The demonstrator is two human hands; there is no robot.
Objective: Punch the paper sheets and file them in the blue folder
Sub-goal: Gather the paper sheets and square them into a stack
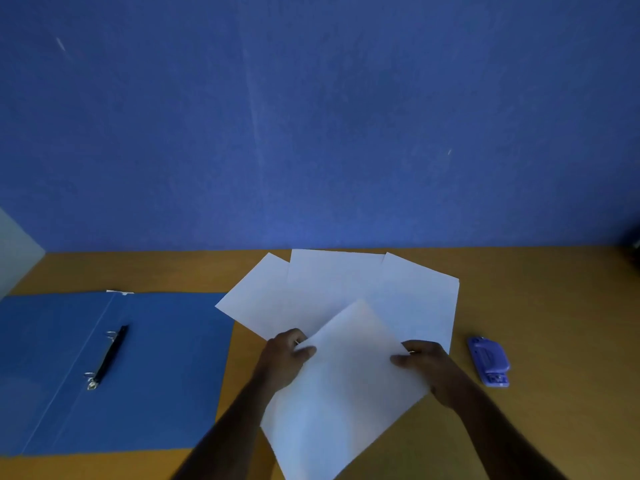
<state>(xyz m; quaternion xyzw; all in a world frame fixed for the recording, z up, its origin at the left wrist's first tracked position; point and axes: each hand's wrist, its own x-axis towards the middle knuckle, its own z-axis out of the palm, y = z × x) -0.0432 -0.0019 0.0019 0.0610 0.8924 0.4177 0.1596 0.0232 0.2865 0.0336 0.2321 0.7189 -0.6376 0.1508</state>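
You have one paper sheet [343,386] lifted at the near centre of the tabletop [554,306], tilted like a diamond. Your left hand [285,358] pinches its 9 o'clock edge, thumb on top; your right hand [427,363] pinches the 3 o'clock edge the same way. Three more sheets [332,289] lie fanned flat at 12 o'clock from it, overlapping one another.

The hole punch [489,361] sits at 3 o'clock, just beyond your right hand. The blue folder [166,368] lies open at 9 o'clock, its ring mechanism [107,356] exposed; whether the rings are open I cannot tell.

The step in hand looks like gathering the sheets before punching. To do it well:

- Lay this sheet back on the fan, then sweep all four into one stack.
- Tap the long edge on the tabletop so the edges sit flush; uneven edges mean holes that miss the rings.
- Keep your pinch light, since a tight thumb will likely crease thin paper.
- Bring the squared edge to the punch, not the punch to loose paper, and push it fully into the slot, centred, before pressing.
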